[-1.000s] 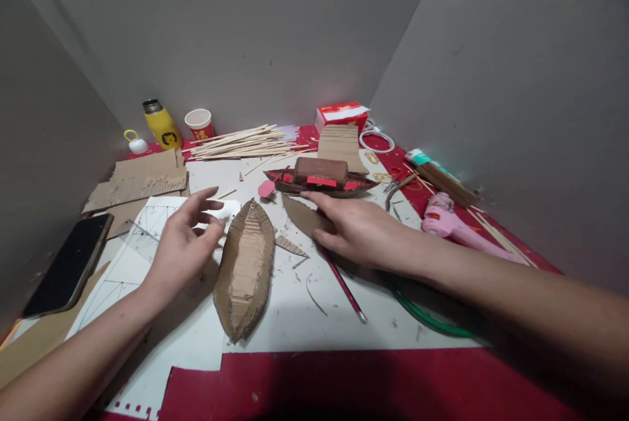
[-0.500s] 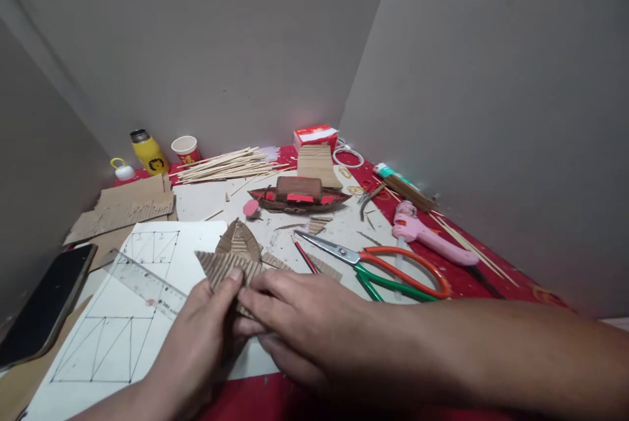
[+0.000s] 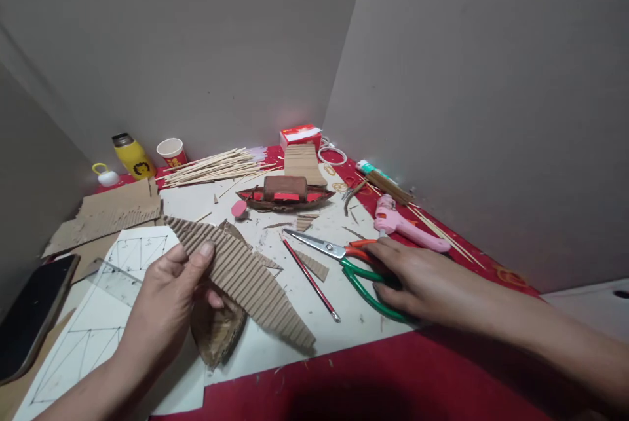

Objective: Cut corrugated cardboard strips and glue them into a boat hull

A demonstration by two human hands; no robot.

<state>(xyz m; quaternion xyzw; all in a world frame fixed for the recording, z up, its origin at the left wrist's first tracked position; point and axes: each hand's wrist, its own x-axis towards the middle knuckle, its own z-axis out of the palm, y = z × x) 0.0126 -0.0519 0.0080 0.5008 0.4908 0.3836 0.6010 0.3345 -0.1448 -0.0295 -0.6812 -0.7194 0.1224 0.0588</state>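
Corrugated cardboard strip slants across the bench, pinched at its upper end by the left hand, thumb on top. Right hand rests fingers spread over the scissors' handles; bare bench lies between.

No legible text. Red paper cup at the counter's far edge: gold marking, unreadable. Yellow bottle beside it: dark emblem, no letters. Red box: print too small.

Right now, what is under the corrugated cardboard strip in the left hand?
Under the corrugated strip, held by the left hand, lies the cardboard boat hull. Only its near end shows; the rest is covered.
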